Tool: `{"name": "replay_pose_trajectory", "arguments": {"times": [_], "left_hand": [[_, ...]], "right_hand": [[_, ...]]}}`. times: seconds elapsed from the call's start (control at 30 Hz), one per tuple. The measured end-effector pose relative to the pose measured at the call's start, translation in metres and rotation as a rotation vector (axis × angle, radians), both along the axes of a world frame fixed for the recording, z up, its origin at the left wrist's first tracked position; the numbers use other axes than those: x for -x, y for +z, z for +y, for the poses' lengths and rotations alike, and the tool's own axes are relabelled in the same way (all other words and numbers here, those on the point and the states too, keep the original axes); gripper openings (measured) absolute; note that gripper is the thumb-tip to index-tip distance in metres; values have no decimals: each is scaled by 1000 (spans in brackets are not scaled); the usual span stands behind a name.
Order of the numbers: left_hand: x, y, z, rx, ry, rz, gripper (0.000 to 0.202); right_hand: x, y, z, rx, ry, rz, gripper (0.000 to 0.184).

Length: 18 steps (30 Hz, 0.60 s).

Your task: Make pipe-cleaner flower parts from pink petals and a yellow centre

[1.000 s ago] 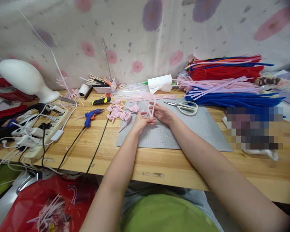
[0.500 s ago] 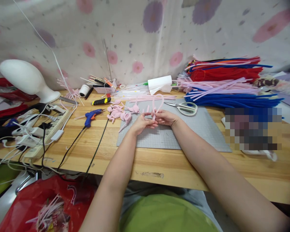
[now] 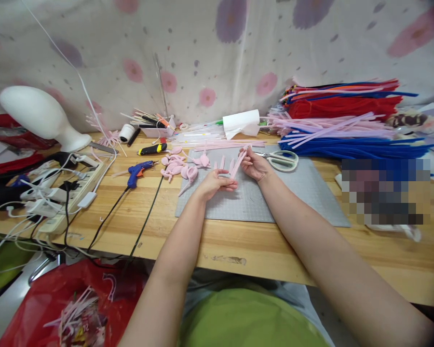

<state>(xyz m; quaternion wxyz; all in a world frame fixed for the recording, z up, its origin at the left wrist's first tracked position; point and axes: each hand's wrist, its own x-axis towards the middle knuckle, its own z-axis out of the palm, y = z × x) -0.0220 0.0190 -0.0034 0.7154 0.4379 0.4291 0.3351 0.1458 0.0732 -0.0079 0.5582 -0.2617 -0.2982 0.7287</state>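
A pink pipe cleaner [image 3: 238,164], folded into narrow side-by-side strands, slants between my hands above the grey cutting mat [image 3: 253,208]. My left hand [image 3: 216,185] pinches its lower end between thumb and fingers. At the upper end, the fingertips of my right hand [image 3: 256,165] are closed on it. Short pink pieces [image 3: 222,162] lie on the mat just behind my left hand. Left of them is a heap of curled pink pipe-cleaner shapes [image 3: 173,168]. White-handled scissors [image 3: 282,161] rest behind my right hand, their blades partly hidden.
A blue glue gun [image 3: 133,174] and a yellow-black cutter [image 3: 152,149] lie at left, near a cable-filled power strip [image 3: 75,193]. Bundles of blue pipe cleaners [image 3: 354,147] and other colours are stacked back right. A white foam head [image 3: 39,113] stands far left.
My right hand has moved up and to the right, away from my left. The pipe cleaner's wide upright loop is now drawn into a narrow slanting fold.
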Motion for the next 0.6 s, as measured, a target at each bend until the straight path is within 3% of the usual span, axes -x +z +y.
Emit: {"name": "replay_pose_trajectory", "arguments": {"times": [0.6], "left_hand": [[-8, 1, -7, -28, -63, 85, 39]], "right_hand": [[-5, 4, 20, 79, 45, 89, 27]]}}
